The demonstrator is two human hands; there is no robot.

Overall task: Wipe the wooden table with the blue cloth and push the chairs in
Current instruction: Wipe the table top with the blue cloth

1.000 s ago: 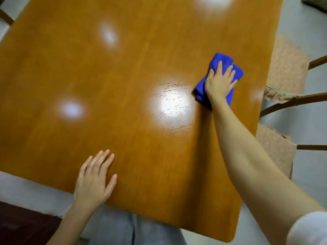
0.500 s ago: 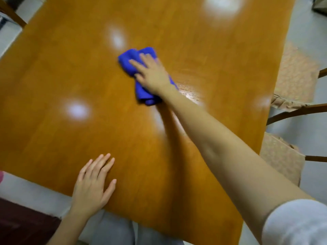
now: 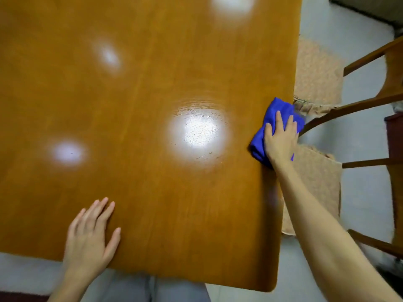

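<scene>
Swept rightward — blue cloth [image 3: 275, 118] at wooden table [image 3: 141, 105] edge, long axis near-far | right hand [image 3: 280, 140] presses it | left hand [image 3: 91, 236] flat, spread

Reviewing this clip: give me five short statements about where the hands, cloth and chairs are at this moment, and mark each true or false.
1. The right hand presses the blue cloth at the table's right edge. True.
2. The left hand grips a second cloth. False: it lies flat and open on the wooden table, holding nothing.
3. The cloth sits in the middle of the table. False: it is at the right edge, partly hanging over it.
4. Two chairs stand along the right side, the far chair and the near chair, their cushioned seats partly showing beyond the edge. True.
5. Plates and cups stand on the tabletop. False: only the hands, the cloth and light reflections show on it.
</scene>
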